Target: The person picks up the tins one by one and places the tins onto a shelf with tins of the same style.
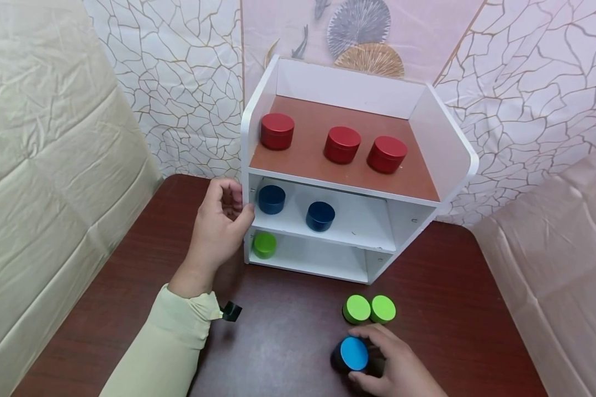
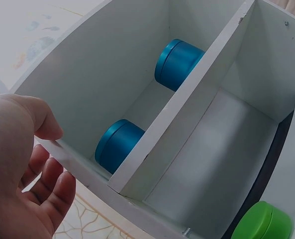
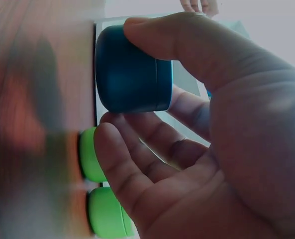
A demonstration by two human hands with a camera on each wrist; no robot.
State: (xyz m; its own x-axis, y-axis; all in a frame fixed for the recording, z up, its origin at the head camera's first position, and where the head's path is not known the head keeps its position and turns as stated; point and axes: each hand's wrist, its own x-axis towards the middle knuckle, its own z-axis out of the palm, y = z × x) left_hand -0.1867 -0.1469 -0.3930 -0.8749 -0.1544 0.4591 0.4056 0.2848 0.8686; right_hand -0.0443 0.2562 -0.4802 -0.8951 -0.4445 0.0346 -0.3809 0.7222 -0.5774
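Note:
My right hand (image 1: 394, 358) holds a blue round tin (image 1: 354, 354) between thumb and fingers, low at the front of the table. In the right wrist view the tin (image 3: 132, 69) shows from its side; whether its base touches the table I cannot tell. My left hand (image 1: 223, 218) is at the left side panel of a white shelf unit (image 1: 328, 251), thumb at the front edge and fingers curled along the outer side. Two blue tins (image 1: 271, 199) (image 2: 120, 146) stand on the middle shelf. A green tin (image 1: 265, 245) sits at the left of the bottom shelf.
Three red tins (image 1: 342, 145) stand on the brown top shelf. Two green tins (image 1: 356, 309) (image 3: 107, 211) are side by side on the dark wooden table (image 1: 278, 336), just beyond my right hand. Patterned cloth (image 1: 189, 82) hangs behind the unit. A small black piece (image 1: 231, 311) sticks out by my left cuff.

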